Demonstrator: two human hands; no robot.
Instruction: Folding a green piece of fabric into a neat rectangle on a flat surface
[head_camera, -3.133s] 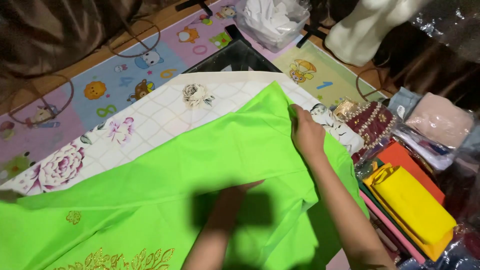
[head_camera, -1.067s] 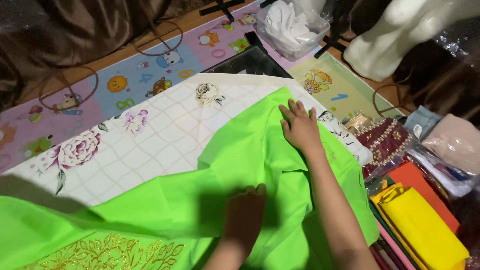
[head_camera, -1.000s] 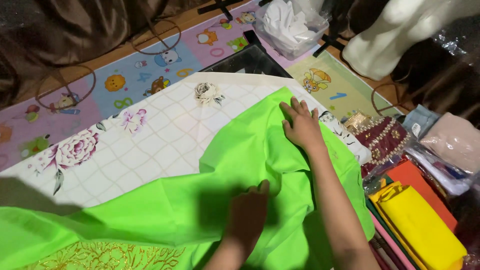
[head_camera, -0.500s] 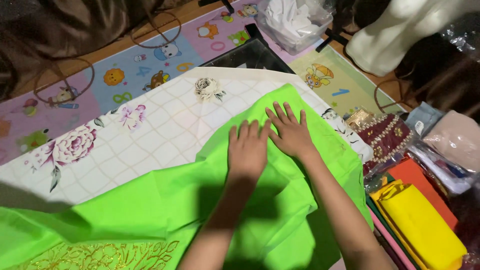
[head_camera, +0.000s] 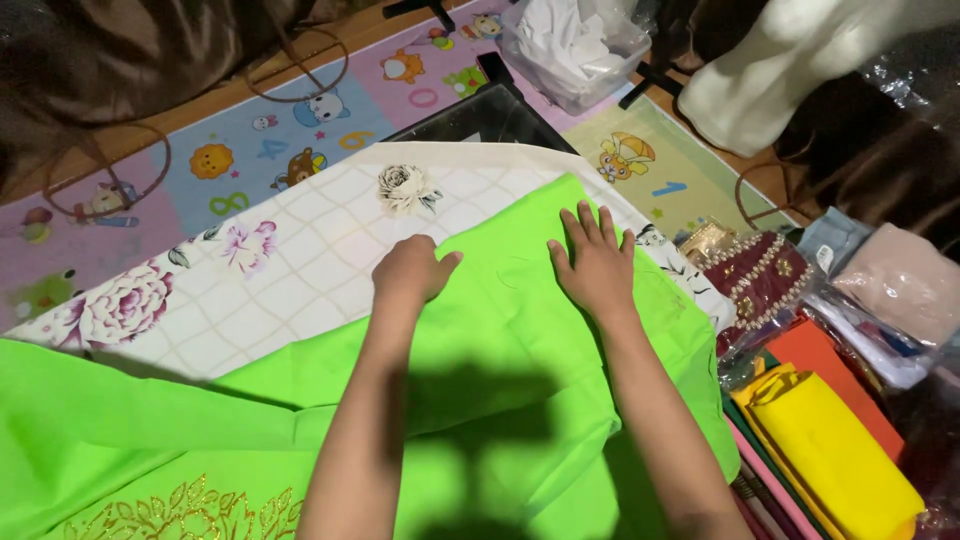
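Here I press my right hand (head_camera: 597, 268) flat, fingers spread, on the bright green cloth (head_camera: 500, 340); my left hand (head_camera: 410, 272) curls at its far edge, partly smoothed, near folds remaining.

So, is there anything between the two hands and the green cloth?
Nothing visible. The right hand lies flat on the green cloth, and the left hand rests at its edge, partly over the white floral sheet beneath.
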